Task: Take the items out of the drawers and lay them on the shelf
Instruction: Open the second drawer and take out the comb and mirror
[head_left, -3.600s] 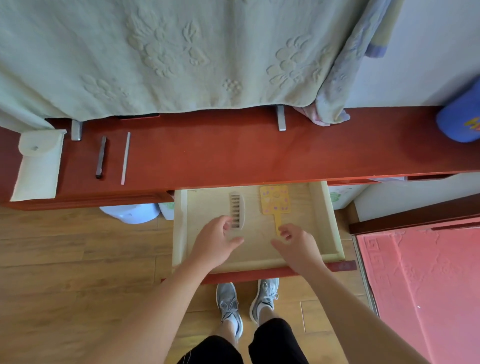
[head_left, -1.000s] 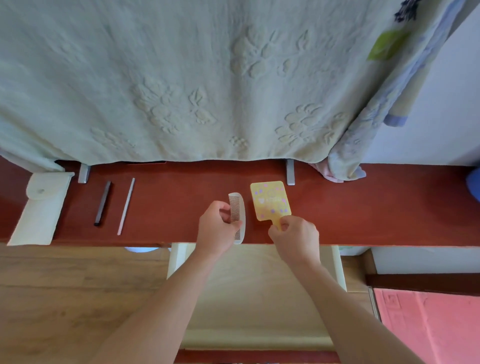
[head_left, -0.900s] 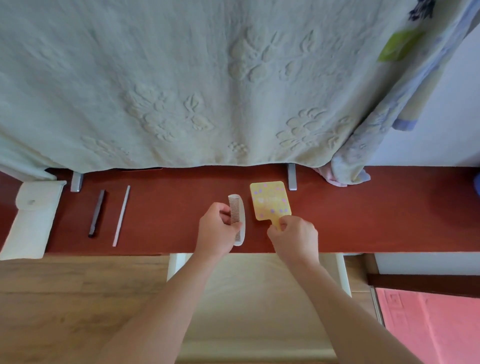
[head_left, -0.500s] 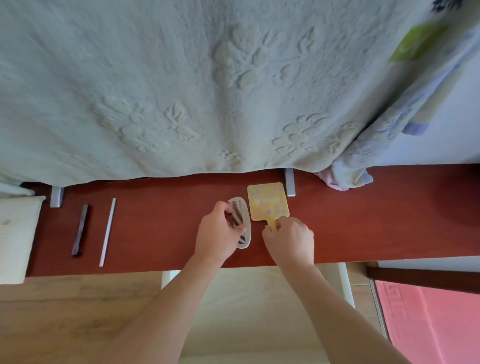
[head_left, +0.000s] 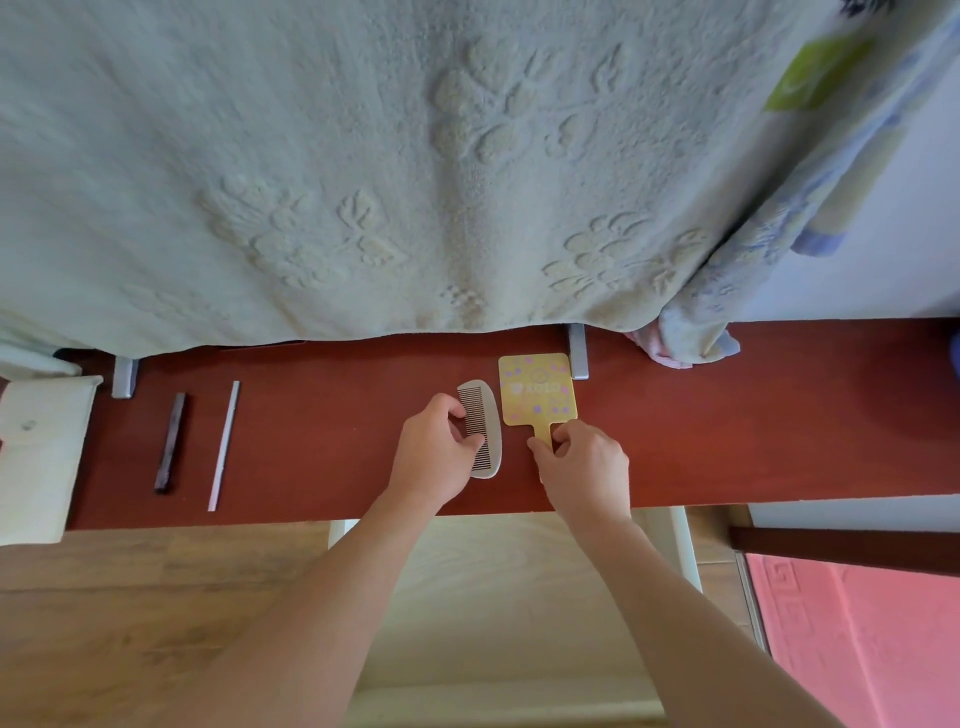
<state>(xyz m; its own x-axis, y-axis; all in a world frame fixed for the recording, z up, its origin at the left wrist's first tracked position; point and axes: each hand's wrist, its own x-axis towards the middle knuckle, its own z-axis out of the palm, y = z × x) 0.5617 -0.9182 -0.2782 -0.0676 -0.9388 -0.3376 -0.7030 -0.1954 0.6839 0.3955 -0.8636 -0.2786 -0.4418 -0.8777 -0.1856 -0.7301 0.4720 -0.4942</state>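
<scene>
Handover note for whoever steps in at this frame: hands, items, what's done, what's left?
Left hand pinches the comb; right hand pinches the mirror by its handle.
Both items lie side by side on the shelf.
The drawer below is open; the part in view holds nothing.
Done: comb and mirror are out and on the shelf.
Left: let go of both, then see to any other drawers.

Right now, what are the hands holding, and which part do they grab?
The left hand pinches the white comb by its toothed edge; the right hand pinches the yellow hand mirror by its handle.
</scene>
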